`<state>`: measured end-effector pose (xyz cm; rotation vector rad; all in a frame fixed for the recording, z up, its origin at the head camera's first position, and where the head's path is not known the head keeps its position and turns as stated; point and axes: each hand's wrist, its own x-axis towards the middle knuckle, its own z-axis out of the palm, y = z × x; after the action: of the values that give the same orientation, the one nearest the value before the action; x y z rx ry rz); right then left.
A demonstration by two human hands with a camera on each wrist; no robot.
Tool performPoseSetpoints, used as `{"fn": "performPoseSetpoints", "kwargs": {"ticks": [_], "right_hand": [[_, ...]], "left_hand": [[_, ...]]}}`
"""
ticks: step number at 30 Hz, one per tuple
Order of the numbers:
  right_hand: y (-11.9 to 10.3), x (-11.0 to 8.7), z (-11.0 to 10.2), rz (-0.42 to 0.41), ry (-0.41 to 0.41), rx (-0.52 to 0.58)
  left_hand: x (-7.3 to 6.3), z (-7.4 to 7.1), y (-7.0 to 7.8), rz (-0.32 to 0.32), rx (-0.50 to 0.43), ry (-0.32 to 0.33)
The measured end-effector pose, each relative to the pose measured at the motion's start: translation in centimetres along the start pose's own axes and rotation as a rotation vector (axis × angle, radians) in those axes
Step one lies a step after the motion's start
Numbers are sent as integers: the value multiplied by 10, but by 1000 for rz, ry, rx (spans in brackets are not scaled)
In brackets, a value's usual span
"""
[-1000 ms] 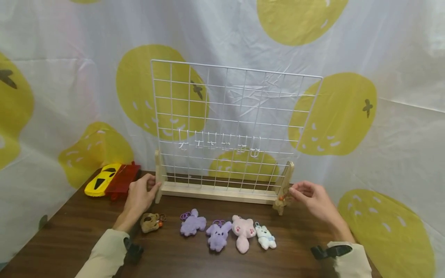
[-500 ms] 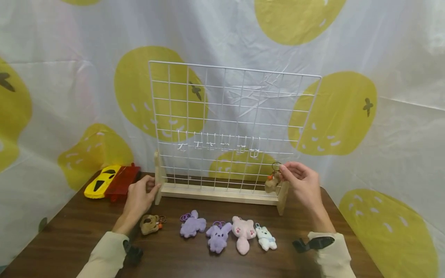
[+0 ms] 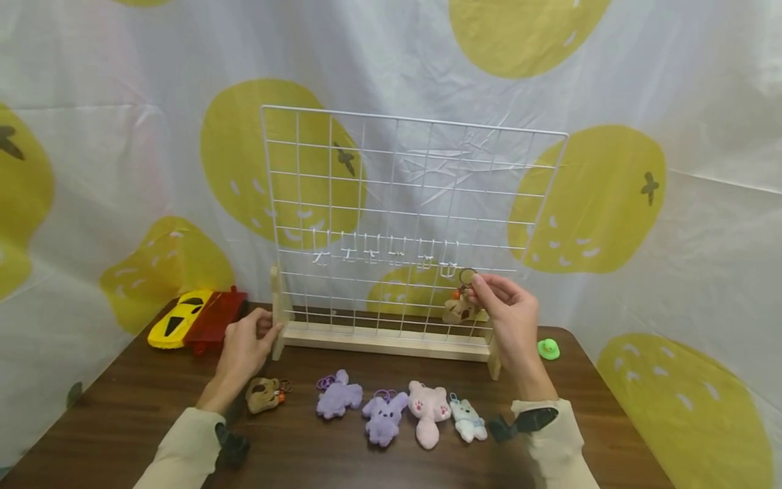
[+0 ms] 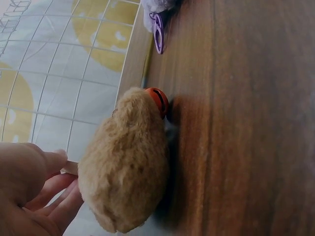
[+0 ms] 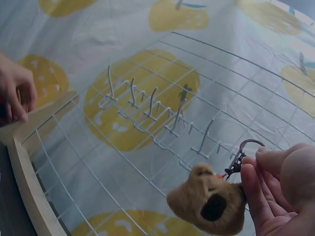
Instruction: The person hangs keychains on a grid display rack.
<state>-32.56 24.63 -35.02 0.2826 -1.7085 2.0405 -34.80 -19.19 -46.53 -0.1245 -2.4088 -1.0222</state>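
Note:
My right hand (image 3: 512, 319) pinches the metal ring of a brown plush keychain (image 5: 211, 204), which dangles with an orange bell and a dark oval nose. It hangs in front of the white wire grid (image 3: 397, 183), just below and right of the rightmost white hook (image 3: 449, 266). My left hand (image 3: 244, 343) grips the left upright of the wooden stand (image 3: 391, 341) between thumb and fingers. Beside that wrist lies a second brown plush keychain (image 4: 125, 167) with an orange bell (image 4: 158, 102). Several white hooks stand in a row on the grid.
On the table lie two purple plush keychains (image 3: 383, 415), a pink one (image 3: 428, 411) and a white one (image 3: 468, 420). A yellow toy car (image 3: 180, 320) and a red tray (image 3: 215, 322) are at the back left. A green rubber duck (image 3: 548, 349) sits at the right.
My right hand has moved left and upward with the brown plush keychain, from the stand's right foot toward the rightmost hook. The green duck has come into view. My left hand stays in place.

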Motion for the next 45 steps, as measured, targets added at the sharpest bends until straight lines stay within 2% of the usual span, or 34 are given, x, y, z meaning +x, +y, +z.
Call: {"fn": "performPoseSetpoints", "kwargs": {"ticks": [7, 15, 22, 34, 40, 45], "right_hand": [[3, 5, 13, 15, 23, 138], [13, 7, 21, 32, 59, 102], [24, 13, 22, 81, 100, 138], [33, 21, 22, 44, 163, 87], [36, 24, 17, 8, 164, 79], [43, 17, 4, 4, 140, -11]], "left_hand": [[0, 1, -1, -2, -4, -10], [1, 1, -3, 8, 6, 4], [0, 0, -3, 5, -4, -8], [1, 6, -3, 32, -18, 13], [2, 4, -4, 21, -11, 9], [1, 0, -6, 20, -12, 12]]}}
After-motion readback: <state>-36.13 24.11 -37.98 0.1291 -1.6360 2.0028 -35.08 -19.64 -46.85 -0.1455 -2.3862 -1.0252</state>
